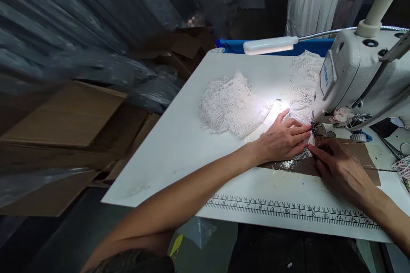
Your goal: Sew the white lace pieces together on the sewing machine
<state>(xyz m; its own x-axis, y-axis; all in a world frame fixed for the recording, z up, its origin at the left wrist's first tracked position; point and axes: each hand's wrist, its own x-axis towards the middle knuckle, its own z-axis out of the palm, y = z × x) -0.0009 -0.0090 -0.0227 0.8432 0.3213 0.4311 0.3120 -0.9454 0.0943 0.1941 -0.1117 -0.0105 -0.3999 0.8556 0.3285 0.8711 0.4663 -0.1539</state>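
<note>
White lace [297, 106] is pressed flat by the left hand [285, 138] beside the sewing machine [355, 76]. Its edge is pinched between the right hand's [336, 166] fingertips.

Cardboard boxes [64, 115] beyond the tabletop's [166, 158] left edge, clear plastic [158, 89] beside them, white cloth [309, 4] past the far edge, yellow strip [176, 245] below near edge.

Black clothing [296, 247], small white fleck [289, 265]

Two hands [283, 140] [341, 168], one sewing machine [355, 68], one lamp [270, 45], one ruler [288, 211]
</note>
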